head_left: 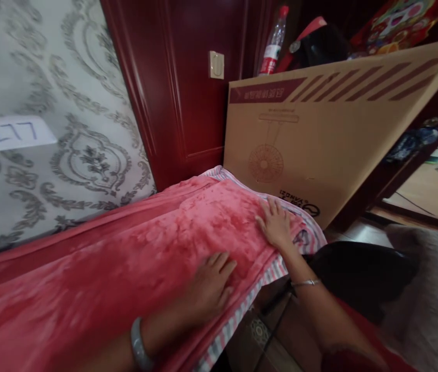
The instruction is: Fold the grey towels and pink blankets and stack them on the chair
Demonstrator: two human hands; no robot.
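A pink plush blanket lies spread over a long, low surface, with shallow wrinkles and darker brushed patches. Under its edge shows a striped sheet in pink, grey and white. My left hand, with a grey bangle on its wrist, rests palm down on the blanket near the front edge, slightly blurred. Farther right, my right hand lies flat on the blanket close to its far right corner, fingers stretched out. A thin silver bracelet circles that wrist. Neither hand holds anything.
A large cardboard box stands beyond the blanket's far end, a plastic bottle behind it. Patterned wallpaper and a dark red panel border the left. A black seat and grey fluffy cover are at right.
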